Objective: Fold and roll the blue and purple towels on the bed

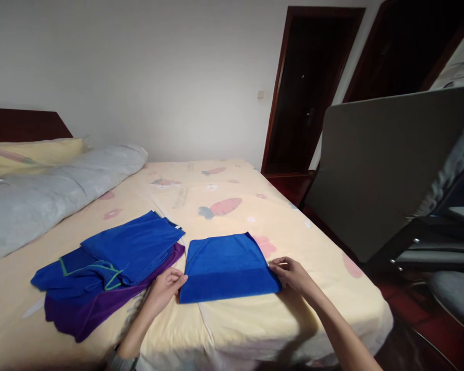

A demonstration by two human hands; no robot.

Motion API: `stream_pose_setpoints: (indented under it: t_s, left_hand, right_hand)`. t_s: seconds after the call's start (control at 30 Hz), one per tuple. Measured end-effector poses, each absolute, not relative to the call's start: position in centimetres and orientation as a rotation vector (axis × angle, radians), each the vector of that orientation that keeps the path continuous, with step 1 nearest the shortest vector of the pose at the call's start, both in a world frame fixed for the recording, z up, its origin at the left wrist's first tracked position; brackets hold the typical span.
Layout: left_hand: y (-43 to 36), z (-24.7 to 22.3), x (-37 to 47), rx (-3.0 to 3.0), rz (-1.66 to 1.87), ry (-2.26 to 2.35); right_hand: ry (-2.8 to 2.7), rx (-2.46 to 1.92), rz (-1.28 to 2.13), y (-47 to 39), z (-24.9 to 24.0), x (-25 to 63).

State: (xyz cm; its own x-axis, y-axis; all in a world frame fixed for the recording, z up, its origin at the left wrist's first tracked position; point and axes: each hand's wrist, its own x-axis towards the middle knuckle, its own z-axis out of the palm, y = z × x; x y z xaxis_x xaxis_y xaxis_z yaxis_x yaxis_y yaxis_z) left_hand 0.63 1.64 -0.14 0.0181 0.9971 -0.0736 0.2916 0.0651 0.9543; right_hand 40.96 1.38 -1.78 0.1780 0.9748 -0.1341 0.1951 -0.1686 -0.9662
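A folded rectangular cloth of bright blue fabric (pixel 228 263) lies on the bed (pixel 224 185), which has a pale yellow sheet printed with pink carrots and flowers. A darker blue band runs across its near part. The left hand (pixel 165 292) is at its left edge, thumb and fingers curled close together; whether they pinch the fabric cannot be told. The right hand (pixel 292 275) has its thumb and fingers closed on the right edge.

Just left of the cloth sits a loose pile of blue fabric pieces (pixel 133 247), 1 with green edging, over a purple cloth (pixel 96 314). Farther left, a long grey-white bundle of bedding (pixel 62 180) lies in front of a yellow pillow (pixel 36 156). Beyond the bed are a white wall (pixel 158 77) and a dark wooden door (pixel 311 98); a large grey panel (pixel 386 165) stands tilted to the right.
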Motion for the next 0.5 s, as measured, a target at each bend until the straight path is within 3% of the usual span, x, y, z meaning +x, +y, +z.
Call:
stream_pose_setpoints:
  t_s: [0.5]
  left_hand:
    - [2.2, -0.1, 1.7, 1.424, 1.038, 1.427]
  right_hand:
    - [-1.128, -1.561, 1.237, 2.2, -0.3, 40.1]
